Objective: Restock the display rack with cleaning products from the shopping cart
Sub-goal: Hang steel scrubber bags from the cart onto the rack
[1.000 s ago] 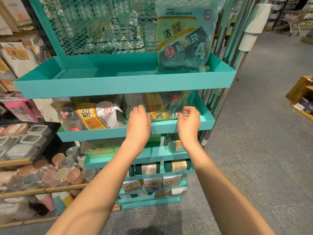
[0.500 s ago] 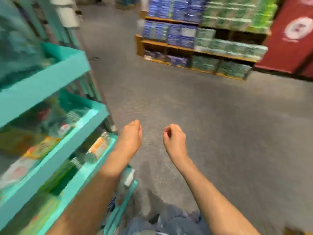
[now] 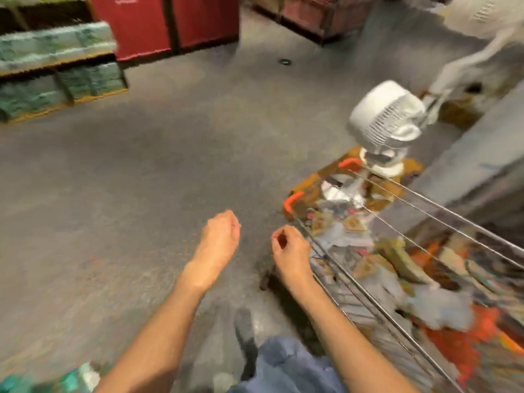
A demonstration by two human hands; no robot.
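I am holding my left hand [image 3: 219, 236] and right hand [image 3: 289, 248] out over the grey floor [image 3: 141, 165], fingers loosely curled, gripping nothing. The cart [image 3: 397, 251] is sitting just right of my right hand, blurred packets [image 3: 354, 222] heaped inside. A white fan [image 3: 387, 117] is standing beyond it.

Grey speckled floor [image 3: 147, 154] fills the view. A wooden shelf [image 3: 65, 95] of green packs stands far left beside a red panel [image 3: 167, 21]. A white fan [image 3: 387, 120] stands right.
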